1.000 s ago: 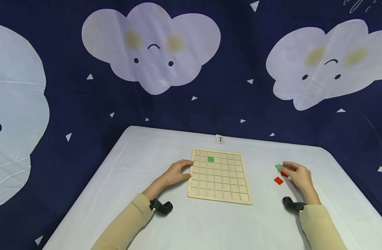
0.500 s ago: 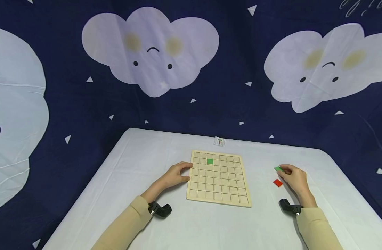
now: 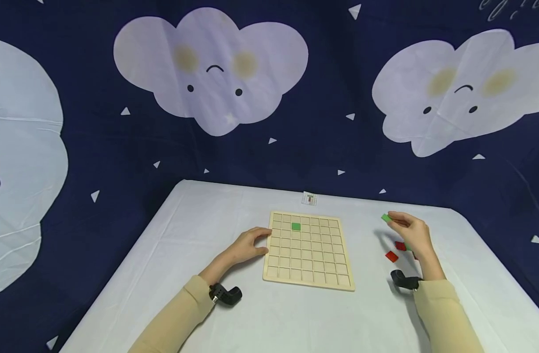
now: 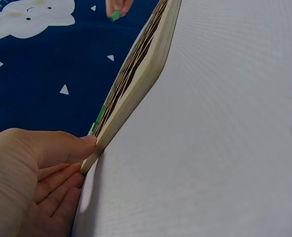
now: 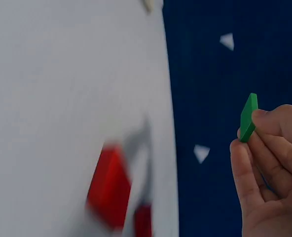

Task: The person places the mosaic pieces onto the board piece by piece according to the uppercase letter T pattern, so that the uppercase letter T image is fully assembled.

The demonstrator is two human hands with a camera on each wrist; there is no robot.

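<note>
My right hand [image 3: 412, 233] pinches a green square tile [image 5: 248, 117] between thumb and fingers, raised above the white table on the right. Below it lie red tiles [image 3: 392, 256], blurred in the right wrist view, and a green tile [image 3: 407, 247] partly hidden by the hand. A wooden grid board [image 3: 306, 255] lies flat at the middle, with one green tile [image 3: 296, 226] set in a cell of its second row. At the board's left edge, my left hand [image 3: 244, 245] rests with thumb and fingers spread, their tips touching the rim.
A small printed card [image 3: 310, 198] with a coloured grid pattern lies behind the board near the table's far edge. Beyond stands a dark blue cloth [image 3: 331, 147] with white clouds. Each wrist carries a black camera mount [image 3: 227, 295].
My right hand has picked the green tile off the table and lifted it up and slightly away, uncovering red tiles beneath. The left hand and board have stayed in place.
</note>
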